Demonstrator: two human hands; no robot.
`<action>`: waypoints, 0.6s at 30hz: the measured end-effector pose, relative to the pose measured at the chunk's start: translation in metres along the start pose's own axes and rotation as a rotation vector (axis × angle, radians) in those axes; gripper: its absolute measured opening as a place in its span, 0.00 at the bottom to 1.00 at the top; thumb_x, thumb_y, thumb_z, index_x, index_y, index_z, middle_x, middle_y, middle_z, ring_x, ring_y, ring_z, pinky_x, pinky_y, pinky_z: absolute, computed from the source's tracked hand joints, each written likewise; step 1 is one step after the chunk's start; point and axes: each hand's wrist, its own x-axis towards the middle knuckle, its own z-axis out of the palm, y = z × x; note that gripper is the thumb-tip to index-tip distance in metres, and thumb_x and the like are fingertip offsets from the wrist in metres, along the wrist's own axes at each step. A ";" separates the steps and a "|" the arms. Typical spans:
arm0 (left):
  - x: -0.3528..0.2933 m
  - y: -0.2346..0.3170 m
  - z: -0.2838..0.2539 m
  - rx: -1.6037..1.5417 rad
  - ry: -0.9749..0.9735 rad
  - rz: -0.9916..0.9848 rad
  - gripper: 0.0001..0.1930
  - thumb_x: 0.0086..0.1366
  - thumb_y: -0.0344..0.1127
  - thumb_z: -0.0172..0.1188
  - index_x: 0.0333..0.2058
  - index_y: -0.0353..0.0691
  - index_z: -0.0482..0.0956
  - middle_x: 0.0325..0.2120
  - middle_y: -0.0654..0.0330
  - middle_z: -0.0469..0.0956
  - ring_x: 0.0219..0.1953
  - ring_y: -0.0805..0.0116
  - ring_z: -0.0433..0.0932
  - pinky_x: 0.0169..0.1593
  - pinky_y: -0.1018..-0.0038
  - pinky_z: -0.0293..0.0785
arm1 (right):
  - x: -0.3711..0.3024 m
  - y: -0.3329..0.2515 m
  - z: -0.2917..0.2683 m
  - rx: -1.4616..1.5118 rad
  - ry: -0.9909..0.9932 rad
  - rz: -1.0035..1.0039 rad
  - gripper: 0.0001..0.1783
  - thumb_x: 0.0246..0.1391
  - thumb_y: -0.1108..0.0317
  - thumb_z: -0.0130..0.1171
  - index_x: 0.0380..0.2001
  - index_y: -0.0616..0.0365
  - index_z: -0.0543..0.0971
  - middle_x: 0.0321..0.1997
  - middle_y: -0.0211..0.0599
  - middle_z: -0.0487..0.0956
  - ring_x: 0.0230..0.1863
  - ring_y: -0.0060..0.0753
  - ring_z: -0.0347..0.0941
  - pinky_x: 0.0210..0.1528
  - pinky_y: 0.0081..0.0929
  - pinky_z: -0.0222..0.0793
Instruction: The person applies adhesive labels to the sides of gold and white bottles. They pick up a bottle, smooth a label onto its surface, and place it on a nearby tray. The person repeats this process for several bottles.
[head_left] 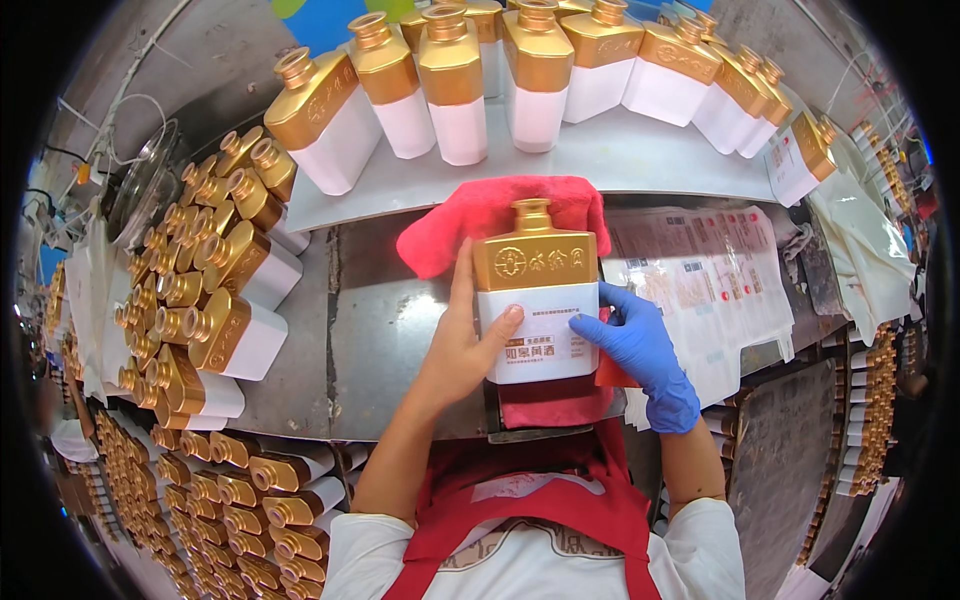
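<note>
A white bottle with a gold shoulder and neck (532, 255) stands upright between my hands, over the near edge of the metal bench. Its front carries a printed label or decal. My bare left hand (465, 330) grips its left side, thumb on the white front. On the other side my right hand (630, 338), in a blue glove, holds the right edge with the thumb pressed on the print. Behind the bottle lies a red cloth (440, 238), and another red cloth (555, 405) is below it. To the right rest printed decal sheets (700, 275).
A raised grey shelf (600, 165) at the back bears several gold-and-white bottles (536, 85). More bottles (240, 335) lie stacked at the left, and others (280, 510) fill the lower left. White plastic film (860, 240) hangs at the right. A dark panel (780, 470) stands lower right.
</note>
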 end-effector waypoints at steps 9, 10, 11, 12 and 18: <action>-0.001 0.007 -0.003 -0.002 -0.068 -0.060 0.39 0.65 0.31 0.49 0.65 0.31 0.32 0.61 0.48 0.56 0.62 0.61 0.57 0.62 0.71 0.51 | -0.001 0.000 0.007 0.015 0.034 -0.008 0.28 0.43 0.63 0.68 0.47 0.65 0.75 0.36 0.33 0.78 0.31 0.18 0.72 0.36 0.19 0.71; -0.001 0.007 -0.004 0.008 -0.075 -0.055 0.39 0.65 0.31 0.49 0.65 0.31 0.31 0.61 0.48 0.56 0.61 0.61 0.58 0.62 0.71 0.52 | 0.000 -0.001 0.006 0.008 0.025 0.002 0.29 0.43 0.63 0.68 0.48 0.65 0.74 0.38 0.35 0.79 0.33 0.20 0.74 0.37 0.20 0.72; -0.001 0.004 -0.005 0.044 -0.074 -0.037 0.39 0.65 0.32 0.48 0.64 0.31 0.31 0.60 0.48 0.57 0.61 0.61 0.59 0.62 0.71 0.52 | 0.000 -0.002 0.005 0.001 0.016 0.013 0.31 0.43 0.62 0.69 0.49 0.65 0.73 0.40 0.38 0.80 0.36 0.22 0.76 0.39 0.20 0.73; -0.001 0.001 -0.006 0.081 -0.074 -0.019 0.39 0.65 0.32 0.48 0.64 0.31 0.31 0.60 0.47 0.57 0.61 0.61 0.59 0.62 0.71 0.52 | 0.000 -0.002 0.005 -0.048 0.024 -0.011 0.29 0.44 0.62 0.68 0.49 0.65 0.74 0.39 0.37 0.80 0.35 0.21 0.75 0.39 0.20 0.72; 0.000 0.003 -0.007 0.058 -0.103 -0.030 0.42 0.65 0.37 0.51 0.64 0.30 0.29 0.60 0.39 0.54 0.61 0.51 0.58 0.62 0.68 0.52 | 0.015 0.042 -0.040 0.474 0.058 0.024 0.21 0.51 0.63 0.59 0.47 0.61 0.75 0.39 0.35 0.77 0.42 0.23 0.73 0.42 0.20 0.70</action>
